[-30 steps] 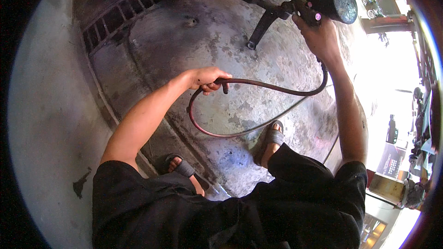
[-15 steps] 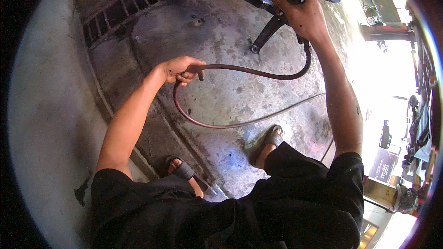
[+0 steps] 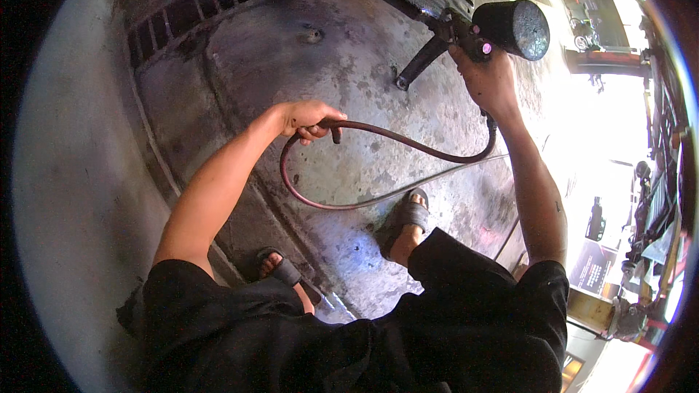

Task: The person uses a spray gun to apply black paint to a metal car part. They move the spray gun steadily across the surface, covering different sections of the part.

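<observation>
Two hands [image 3: 304, 117] on hose [image 3: 408, 140], spray gun [image 3: 498, 30]

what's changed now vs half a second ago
The right hand has brought the spray gun down the picture, toward the person, so its black cup now shows whole. The left hand has shifted slightly right with the hose. Nothing was grasped or let go; both grips and the hose's loop remain.

Black short-sleeved T-shirt [image 3: 349, 360], loose. Black bottoms [image 3: 460, 268], wide leg. Dark grey slide sandals [image 3: 415, 215], open toe, broad strap. Small dark marks: left hand [image 3: 304, 118], right forearm [image 3: 540, 193].
</observation>
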Tool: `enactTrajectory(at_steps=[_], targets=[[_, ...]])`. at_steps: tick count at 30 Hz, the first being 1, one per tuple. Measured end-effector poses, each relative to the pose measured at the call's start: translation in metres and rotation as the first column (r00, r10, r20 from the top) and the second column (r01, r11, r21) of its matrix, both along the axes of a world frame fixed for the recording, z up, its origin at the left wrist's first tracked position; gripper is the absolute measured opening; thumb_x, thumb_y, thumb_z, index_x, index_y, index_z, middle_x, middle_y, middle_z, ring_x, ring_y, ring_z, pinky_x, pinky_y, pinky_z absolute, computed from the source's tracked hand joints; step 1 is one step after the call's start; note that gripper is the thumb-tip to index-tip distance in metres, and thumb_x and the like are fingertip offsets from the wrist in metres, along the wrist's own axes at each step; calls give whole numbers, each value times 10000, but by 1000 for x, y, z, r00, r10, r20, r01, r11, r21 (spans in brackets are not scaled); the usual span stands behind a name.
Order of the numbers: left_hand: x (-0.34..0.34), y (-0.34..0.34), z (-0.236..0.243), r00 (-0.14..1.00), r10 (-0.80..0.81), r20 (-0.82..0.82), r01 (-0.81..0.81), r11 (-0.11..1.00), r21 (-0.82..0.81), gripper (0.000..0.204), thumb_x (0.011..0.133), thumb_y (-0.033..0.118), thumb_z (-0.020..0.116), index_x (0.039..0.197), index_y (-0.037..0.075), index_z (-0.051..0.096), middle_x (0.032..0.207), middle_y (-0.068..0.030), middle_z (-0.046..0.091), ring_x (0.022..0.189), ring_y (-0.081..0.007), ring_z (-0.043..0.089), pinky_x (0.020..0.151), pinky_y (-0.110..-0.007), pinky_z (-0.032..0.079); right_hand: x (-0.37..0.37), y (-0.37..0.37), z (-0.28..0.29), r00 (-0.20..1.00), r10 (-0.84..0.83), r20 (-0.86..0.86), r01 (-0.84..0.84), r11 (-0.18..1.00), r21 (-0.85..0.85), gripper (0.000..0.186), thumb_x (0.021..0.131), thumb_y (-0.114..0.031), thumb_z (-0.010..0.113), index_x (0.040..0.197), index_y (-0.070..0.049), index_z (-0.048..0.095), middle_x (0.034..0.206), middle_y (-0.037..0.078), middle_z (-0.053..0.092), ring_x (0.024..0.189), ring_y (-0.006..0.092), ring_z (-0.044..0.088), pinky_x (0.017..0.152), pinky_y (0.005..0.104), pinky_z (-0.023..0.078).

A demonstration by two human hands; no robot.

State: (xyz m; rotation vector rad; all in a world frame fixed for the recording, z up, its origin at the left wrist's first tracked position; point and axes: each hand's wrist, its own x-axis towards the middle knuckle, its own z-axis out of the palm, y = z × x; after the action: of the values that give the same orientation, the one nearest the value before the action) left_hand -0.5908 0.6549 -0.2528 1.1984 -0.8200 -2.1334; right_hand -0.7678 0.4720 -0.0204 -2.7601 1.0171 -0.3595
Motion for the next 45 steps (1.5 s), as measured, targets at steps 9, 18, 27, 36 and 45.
enactTrajectory(at_steps=[9, 18, 27, 36, 45], targets=[[30, 19, -16, 989, 144, -33, -139, 983, 119, 418, 1035, 431, 448, 863, 91, 621, 497, 81, 306, 393, -69, 243, 441, -304, 285, 44, 6, -11, 997, 77, -13, -77, 997, -25, 335, 900, -327, 659, 1129, -84, 655, 882, 239, 675, 850, 447, 659, 738, 491, 515], [54, 28, -23, 956, 261, -136, -240, 959, 152, 377, 1026, 429, 467, 939, 93, 614, 507, 77, 325, 384, -64, 249, 433, -297, 311, 76, 2, -6, 986, 134, 102, -134, 991, -9, 412, 871, -348, 725, 1101, -11, 671, 851, 159, 709, 808, 279, 694, 767, 395, 521], [61, 30, -25, 951, 284, -123, -270, 955, 119, 377, 1028, 413, 463, 925, 86, 621, 510, 75, 336, 384, -63, 256, 419, -306, 321, 87, 1, -2, 989, 145, 42, -145, 989, -2, 434, 877, -390, 705, 1129, -38, 678, 865, 149, 712, 820, 272, 687, 779, 403, 516], [25, 5, -9, 981, 192, -42, -189, 980, 60, 398, 1034, 426, 455, 937, 79, 624, 517, 67, 329, 391, -63, 264, 435, -309, 325, 42, -12, 4, 999, 14, -34, -15, 999, -33, 437, 878, -384, 696, 1165, -56, 661, 924, 201, 705, 890, 347, 687, 796, 434, 517], [-14, -18, 10, 848, 516, 121, -497, 853, -159, 474, 987, 548, 504, 1129, 107, 603, 895, -7, 656, 735, -114, 611, 719, -302, 501, -6, 1, 15, 994, 92, -59, -81, 983, 166, 344, 872, -254, 696, 1137, -43, 630, 973, 259, 674, 975, 442, 650, 816, 484, 503]])
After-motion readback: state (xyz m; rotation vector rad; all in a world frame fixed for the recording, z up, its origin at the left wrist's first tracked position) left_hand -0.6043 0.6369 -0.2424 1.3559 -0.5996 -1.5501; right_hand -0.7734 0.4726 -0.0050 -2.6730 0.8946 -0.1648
